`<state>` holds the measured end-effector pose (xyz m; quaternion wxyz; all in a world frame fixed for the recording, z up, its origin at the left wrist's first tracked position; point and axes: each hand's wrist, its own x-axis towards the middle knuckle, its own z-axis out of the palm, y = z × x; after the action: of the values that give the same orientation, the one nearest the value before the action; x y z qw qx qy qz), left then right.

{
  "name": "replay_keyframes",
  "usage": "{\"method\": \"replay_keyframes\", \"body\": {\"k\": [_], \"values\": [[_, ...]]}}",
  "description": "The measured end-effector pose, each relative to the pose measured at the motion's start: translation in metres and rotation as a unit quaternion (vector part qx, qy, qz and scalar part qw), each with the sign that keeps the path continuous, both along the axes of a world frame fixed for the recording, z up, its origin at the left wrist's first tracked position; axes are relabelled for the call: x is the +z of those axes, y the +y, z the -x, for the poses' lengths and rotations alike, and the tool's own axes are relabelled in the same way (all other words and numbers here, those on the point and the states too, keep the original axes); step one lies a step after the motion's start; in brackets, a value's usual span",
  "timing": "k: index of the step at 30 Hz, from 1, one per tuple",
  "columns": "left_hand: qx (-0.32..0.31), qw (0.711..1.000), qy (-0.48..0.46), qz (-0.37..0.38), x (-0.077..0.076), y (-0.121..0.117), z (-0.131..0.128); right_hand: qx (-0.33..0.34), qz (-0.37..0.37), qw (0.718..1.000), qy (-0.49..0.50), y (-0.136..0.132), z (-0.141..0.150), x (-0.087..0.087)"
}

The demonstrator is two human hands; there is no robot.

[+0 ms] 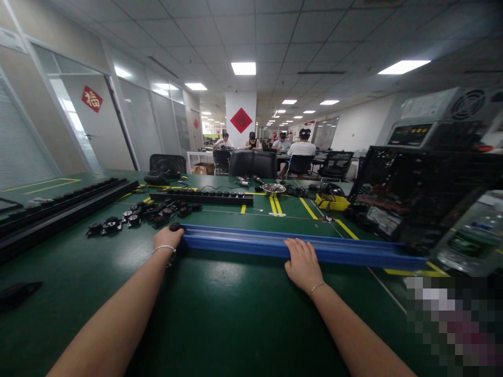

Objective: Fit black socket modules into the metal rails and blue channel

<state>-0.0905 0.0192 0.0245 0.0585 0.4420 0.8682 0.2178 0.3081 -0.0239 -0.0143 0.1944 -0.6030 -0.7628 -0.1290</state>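
Observation:
A long blue channel-shaped rail (243,242) lies across the green table in front of me, its open trough facing up. At its left end, my left hand (168,241) is closed around a small black part (175,226), right against the rail. My right hand (304,264) grips the near wall of the rail around its middle, fingers curled over the top edge; the thumb is mostly hidden. A pile of small black parts with metal discs (135,213) lies beyond my left hand. Behind the blue rail is a black rail (202,197) with a row of round pieces on it.
Long black rails (70,207) lie at the left. A metal bowl (274,189) and yellow tray (332,202) stand at the back. An open computer case (424,193) and a plastic bottle (471,235) are close by the blue rail's right end. Several people sit at far tables.

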Motion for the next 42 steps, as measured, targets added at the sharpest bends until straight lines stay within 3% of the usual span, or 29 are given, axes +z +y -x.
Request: {"method": "replay_keyframes", "body": {"k": [11, 17, 22, 26, 29, 32, 35, 39, 42], "values": [[0.022, 0.999, 0.023, 0.036, -0.001, 0.002, 0.025, 0.001, 0.011, 1.0, 0.006, -0.003, 0.0, 0.005], [0.055, 0.995, 0.011, 0.08, 0.0, -0.019, 0.053, -0.001, 0.001, 1.0, 0.002, -0.002, 0.001, 0.004], [0.089, 0.989, -0.011, 0.117, -0.002, -0.033, 0.06, -0.001, 0.0, 1.0, 0.004, -0.003, 0.002, 0.004], [0.121, 0.989, -0.017, 0.084, -0.007, -0.031, 0.052, 0.003, 0.0, 1.0, 0.005, -0.003, 0.001, 0.005], [0.134, 0.99, 0.028, -0.036, -0.011, -0.027, 0.034, 0.01, -0.004, 1.0, 0.012, -0.002, 0.001, 0.006], [0.088, 0.969, 0.079, -0.218, -0.013, -0.024, 0.006, 0.027, -0.005, 0.999, 0.031, -0.001, -0.002, 0.01], [-0.035, 0.941, 0.12, -0.315, -0.018, -0.026, -0.032, 0.043, -0.004, 0.997, 0.067, 0.003, -0.014, 0.015], [-0.219, 0.925, 0.17, -0.258, -0.033, -0.037, -0.078, -0.003, -0.034, 0.991, 0.132, 0.012, -0.048, 0.02], [-0.275, 0.922, 0.197, -0.189, -0.044, -0.045, -0.098, -0.086, -0.062, 0.985, 0.139, 0.019, -0.079, 0.021]]}}
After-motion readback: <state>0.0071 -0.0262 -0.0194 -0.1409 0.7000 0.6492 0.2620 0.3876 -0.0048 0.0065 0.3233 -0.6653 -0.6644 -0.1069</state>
